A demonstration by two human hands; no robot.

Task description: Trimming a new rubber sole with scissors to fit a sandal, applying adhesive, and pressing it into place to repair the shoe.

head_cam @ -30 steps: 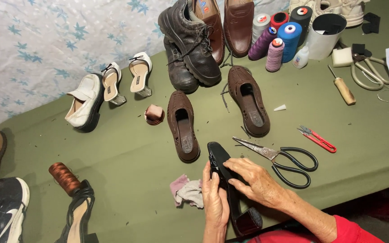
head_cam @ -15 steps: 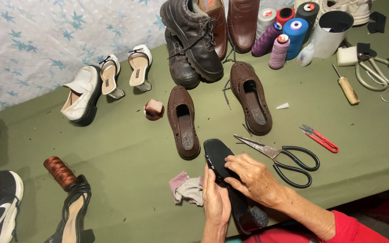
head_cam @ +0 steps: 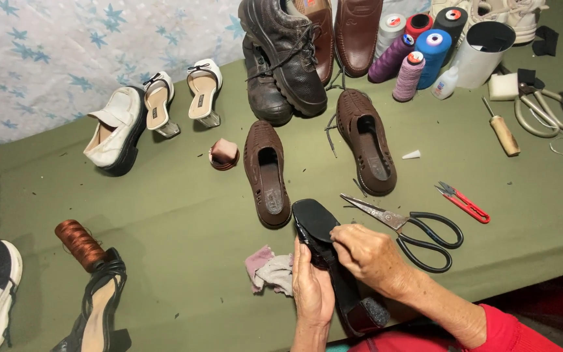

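A black heeled shoe (head_cam: 317, 221) lies sole-up at the near edge of the green table (head_cam: 184, 208), its block heel pointing toward me. My left hand (head_cam: 313, 287) holds the shoe along its left side. My right hand (head_cam: 367, 251) rests on the middle of the sole with fingertips pinched against it. Large black-handled scissors (head_cam: 418, 231) lie just right of my right hand. A pink-grey rag (head_cam: 268, 268) lies just left of my left hand.
A pair of brown woven slip-ons (head_cam: 265, 173) sits just beyond the shoe. Black boots (head_cam: 288, 55), thread cones (head_cam: 415, 55), red snips (head_cam: 464, 202), an awl (head_cam: 503, 133), white shoes (head_cam: 115, 127), a brown thread spool (head_cam: 81, 244) and a black sandal (head_cam: 99, 306) lie around.
The view shifted a little. My hands stay on the black shoe, with my right fingertips working slightly along the sole.
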